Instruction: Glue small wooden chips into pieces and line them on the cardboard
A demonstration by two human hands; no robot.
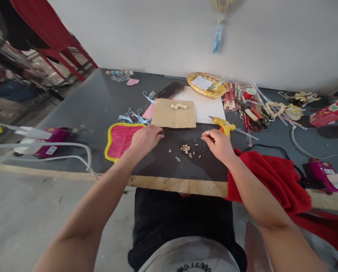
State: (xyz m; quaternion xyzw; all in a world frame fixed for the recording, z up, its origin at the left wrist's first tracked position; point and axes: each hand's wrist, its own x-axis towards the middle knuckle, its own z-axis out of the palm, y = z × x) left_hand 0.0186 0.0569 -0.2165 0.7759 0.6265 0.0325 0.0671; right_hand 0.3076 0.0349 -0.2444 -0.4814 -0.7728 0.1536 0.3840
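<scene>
My left hand (146, 139) rests by the right edge of a pink pad with a yellow border (120, 140), its fingers closed; what they hold, if anything, is too small to make out. Across the gap, my right hand (219, 144) is pinched just below a yellow glue gun (223, 124). Whatever is at its fingertips is too small to name. Between the hands lies a loose pile of short wooden pieces (186, 149) on the dark tabletop. Behind them, a curved row of pale beads (179, 106) sits on a brown paper sheet (173, 118).
A phone (169, 90), white paper (210, 109) and wicker basket (191, 80) are at the back. Light-blue tassels (132, 116) lie left; scissors (253, 120) and sticks lie right. A red cloth (267, 177) hangs over the front edge. Cables cross both sides.
</scene>
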